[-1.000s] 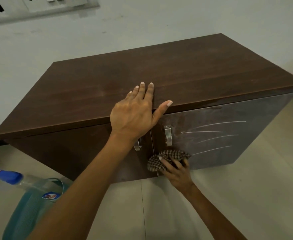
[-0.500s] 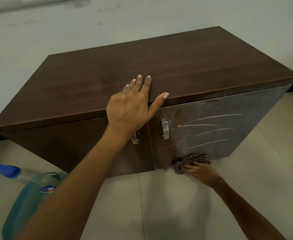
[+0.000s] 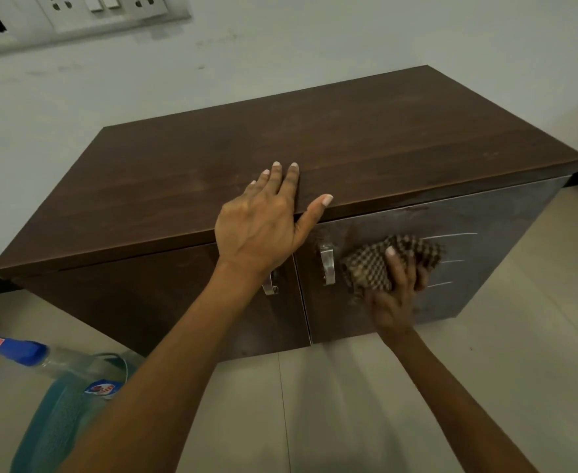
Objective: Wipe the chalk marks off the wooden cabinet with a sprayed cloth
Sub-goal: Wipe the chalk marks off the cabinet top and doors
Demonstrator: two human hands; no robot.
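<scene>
A low dark wooden cabinet stands on the floor against the wall. My left hand lies flat on the front edge of its top, fingers straight, thumb out along the edge. My right hand presses a brown checked cloth against the right door, just right of its metal handle. White chalk marks run as thin lines on that door to the right of the cloth; the cloth covers their left ends. The door surface around the cloth looks smeared and greyish.
A spray bottle with a blue top and blue liquid lies at the lower left on the tiled floor. The left door has its own handle under my left wrist. A switch and socket panel is on the wall above.
My right hand has carried the cloth from the bottom edge of the right door up to its middle, over the left ends of the chalk lines. My left hand has stayed put.
</scene>
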